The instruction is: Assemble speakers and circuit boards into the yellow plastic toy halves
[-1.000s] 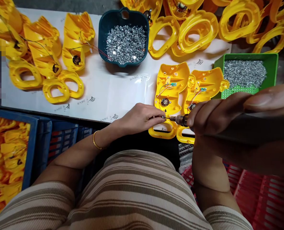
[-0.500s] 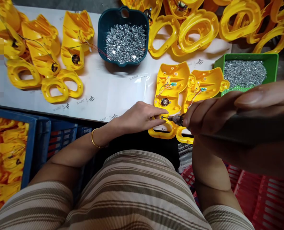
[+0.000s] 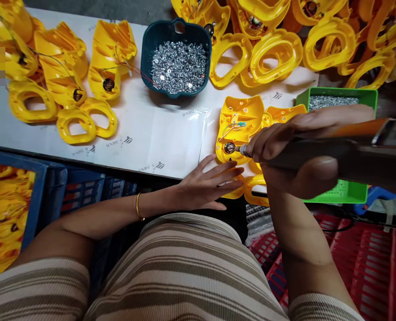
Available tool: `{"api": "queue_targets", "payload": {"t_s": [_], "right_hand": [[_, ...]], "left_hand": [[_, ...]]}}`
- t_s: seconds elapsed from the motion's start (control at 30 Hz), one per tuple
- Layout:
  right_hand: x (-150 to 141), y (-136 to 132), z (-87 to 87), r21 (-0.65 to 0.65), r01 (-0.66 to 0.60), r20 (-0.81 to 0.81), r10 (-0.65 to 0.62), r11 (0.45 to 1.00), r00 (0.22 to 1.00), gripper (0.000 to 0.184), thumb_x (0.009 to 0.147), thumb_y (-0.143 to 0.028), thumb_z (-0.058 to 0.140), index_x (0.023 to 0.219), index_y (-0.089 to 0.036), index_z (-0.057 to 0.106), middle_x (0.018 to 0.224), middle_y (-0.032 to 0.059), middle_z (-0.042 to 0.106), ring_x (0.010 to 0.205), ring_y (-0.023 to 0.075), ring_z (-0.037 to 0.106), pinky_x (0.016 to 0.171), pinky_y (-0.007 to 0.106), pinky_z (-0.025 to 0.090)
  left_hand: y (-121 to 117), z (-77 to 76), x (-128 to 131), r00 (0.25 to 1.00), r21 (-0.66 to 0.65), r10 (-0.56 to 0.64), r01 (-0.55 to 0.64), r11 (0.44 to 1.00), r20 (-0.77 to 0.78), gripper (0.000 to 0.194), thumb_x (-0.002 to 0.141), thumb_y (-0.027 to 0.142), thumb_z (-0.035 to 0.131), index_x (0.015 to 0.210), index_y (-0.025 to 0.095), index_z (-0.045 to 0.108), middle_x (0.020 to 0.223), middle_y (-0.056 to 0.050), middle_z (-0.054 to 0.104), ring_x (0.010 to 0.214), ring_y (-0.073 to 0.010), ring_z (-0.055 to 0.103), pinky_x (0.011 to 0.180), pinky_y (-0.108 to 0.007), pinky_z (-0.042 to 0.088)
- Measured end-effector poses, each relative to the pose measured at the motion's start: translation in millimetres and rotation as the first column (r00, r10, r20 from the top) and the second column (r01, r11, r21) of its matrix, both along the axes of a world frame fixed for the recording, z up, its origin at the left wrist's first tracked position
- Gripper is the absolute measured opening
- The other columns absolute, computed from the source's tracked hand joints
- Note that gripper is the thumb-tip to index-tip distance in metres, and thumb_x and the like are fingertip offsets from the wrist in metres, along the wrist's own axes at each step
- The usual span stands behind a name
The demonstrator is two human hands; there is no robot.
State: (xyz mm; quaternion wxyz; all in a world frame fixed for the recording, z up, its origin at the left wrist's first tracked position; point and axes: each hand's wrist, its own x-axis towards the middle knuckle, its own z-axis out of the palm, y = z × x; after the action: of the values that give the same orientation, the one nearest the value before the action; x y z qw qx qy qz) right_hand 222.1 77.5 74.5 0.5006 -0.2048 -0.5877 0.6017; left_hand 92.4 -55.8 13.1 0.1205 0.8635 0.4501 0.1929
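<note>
My right hand (image 3: pixel 284 142) is wrapped round a dark power screwdriver (image 3: pixel 344 154) with an orange stripe. Its bit end points left, over the round black speaker (image 3: pixel 230 147) in a yellow plastic shell (image 3: pixel 241 107). A small green circuit board and thin wires sit inside that shell. My left hand (image 3: pixel 207 185) lies spread, palm down, over the yellow oval ring (image 3: pixel 234 191) at the shell's near end, fingers apart. A second yellow shell (image 3: pixel 286 113) beside it is mostly hidden behind my right hand and the screwdriver.
A dark teal tub (image 3: pixel 144 58) of screws stands at the table's back. The green bin (image 3: pixel 368 96), also with screws, is partly behind my right hand. More yellow shells (image 3: pixel 111 58) lie left and back right. Blue crates (image 3: pixel 47 196) and red crates (image 3: pixel 358 263) flank me below.
The screwdriver's tip has moved from the oval ring away from me to beside the speaker. My left hand has let go near the bit, drawn back and spread its fingers.
</note>
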Motion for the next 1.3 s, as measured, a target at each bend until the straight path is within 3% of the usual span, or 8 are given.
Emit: {"api": "queue_targets", "payload": {"t_s": [0.1, 0.3, 0.47, 0.57, 0.77, 0.9, 1.07, 1.3], "right_hand": [[-7, 2, -10.4, 0.187, 0.022, -0.1, -0.003, 0.982, 0.995, 0.027, 0.078, -0.055, 0.067, 0.095, -0.035, 0.066, 0.05, -0.0061, 0.055, 0.037, 0.0172, 0.05, 0.04, 0.035, 0.048], [-17, 3, -14.7, 0.165, 0.033, -0.094, -0.017, 0.986, 0.995, 0.026, 0.076, -0.057, 0.068, 0.09, -0.036, 0.063, 0.044, -0.0089, 0.049, 0.032, 0.0154, 0.043, 0.034, 0.032, 0.041], [-20, 4, -17.1, 0.122, 0.019, -0.001, -0.019, 0.992, 1.0, 0.043, 0.069, -0.073, 0.065, 0.087, -0.036, 0.054, 0.039, -0.0113, 0.043, 0.031, 0.014, 0.04, 0.036, 0.031, 0.04], [-21, 6, -17.1, 0.077, -0.034, 0.069, 0.029, 0.996, 0.997, 0.048, 0.066, -0.076, 0.064, 0.083, -0.034, 0.05, 0.036, -0.0125, 0.038, 0.028, 0.0129, 0.037, 0.033, 0.03, 0.039], [-19, 9, -17.2, 0.166, -0.118, 0.097, 0.103, 0.979, 0.99, 0.042, 0.073, -0.068, 0.064, 0.07, -0.028, 0.051, 0.046, -0.007, 0.042, 0.035, 0.0128, 0.043, 0.037, 0.029, 0.042], [-19, 6, -10.8, 0.166, -0.202, 0.083, 0.19, 0.965, 0.978, 0.037, 0.08, -0.057, 0.067, 0.071, -0.026, 0.048, 0.05, -0.0069, 0.042, 0.038, 0.0125, 0.042, 0.041, 0.028, 0.041], [-21, 7, -11.5, 0.123, -0.29, 0.155, 0.27, 0.949, 0.95, 0.041, 0.081, -0.062, 0.064, 0.071, -0.026, 0.046, 0.05, -0.0067, 0.04, 0.041, 0.013, 0.038, 0.043, 0.029, 0.039], [-16, 9, -8.9, 0.193, -0.416, 0.148, 0.393, 0.889, 0.908, 0.03, 0.085, -0.053, 0.062, 0.099, -0.028, 0.054, 0.049, -0.0096, 0.046, 0.038, 0.0134, 0.045, 0.043, 0.028, 0.044]], "left_hand": [[2, -6.6, 0, 1.0, -0.008, -0.004, 0.004, 1.0, -0.017, 0.075, 0.078, 0.047, 0.079, 0.142, 0.024, 0.048, 0.15, -0.009, 0.048, 0.141, -0.0326, 0.04, 0.117, -0.056, 0.026], [4, -12.1, 0, 1.0, -0.017, 0.0, 0.001, 1.0, 0.009, 0.071, 0.08, 0.039, 0.078, 0.142, 0.024, 0.048, 0.15, -0.006, 0.049, 0.141, -0.0317, 0.038, 0.118, -0.056, 0.025], [7, -7.9, -2, 0.999, -0.056, -0.024, 0.027, 0.998, 0.042, 0.067, 0.081, 0.032, 0.077, 0.141, 0.022, 0.049, 0.149, -0.005, 0.05, 0.14, -0.0325, 0.039, 0.117, -0.053, 0.029], [9, -5.8, -2, 0.996, -0.1, -0.031, 0.04, 0.994, 0.085, 0.064, 0.08, 0.026, 0.077, 0.139, 0.021, 0.052, 0.148, -0.008, 0.051, 0.139, -0.0323, 0.04, 0.116, -0.05, 0.034], [12, -4.4, -2, 0.986, -0.143, -0.061, 0.083, 0.986, 0.154, 0.065, 0.074, 0.019, 0.081, 0.134, 0.016, 0.055, 0.144, -0.012, 0.053, 0.14, -0.0338, 0.039, 0.115, -0.048, 0.04], [14, -1.3, -1, 0.985, -0.153, -0.103, 0.124, 0.98, 0.139, 0.068, 0.073, 0.023, 0.083, 0.134, 0.013, 0.053, 0.144, -0.014, 0.051, 0.14, -0.035, 0.037, 0.117, -0.048, 0.037], [17, 5.5, -1, 0.983, -0.168, -0.112, 0.136, 0.976, 0.142, 0.061, 0.079, 0.024, 0.077, 0.133, 0.013, 0.052, 0.143, -0.014, 0.052, 0.139, -0.0324, 0.037, 0.115, -0.046, 0.038], [21, 5.6, -3, 0.986, -0.106, -0.134, 0.145, 0.984, 0.101, 0.06, 0.08, 0.033, 0.076, 0.132, 0.016, 0.054, 0.145, -0.013, 0.051, 0.138, -0.0306, 0.041, 0.115, -0.045, 0.036]]}}
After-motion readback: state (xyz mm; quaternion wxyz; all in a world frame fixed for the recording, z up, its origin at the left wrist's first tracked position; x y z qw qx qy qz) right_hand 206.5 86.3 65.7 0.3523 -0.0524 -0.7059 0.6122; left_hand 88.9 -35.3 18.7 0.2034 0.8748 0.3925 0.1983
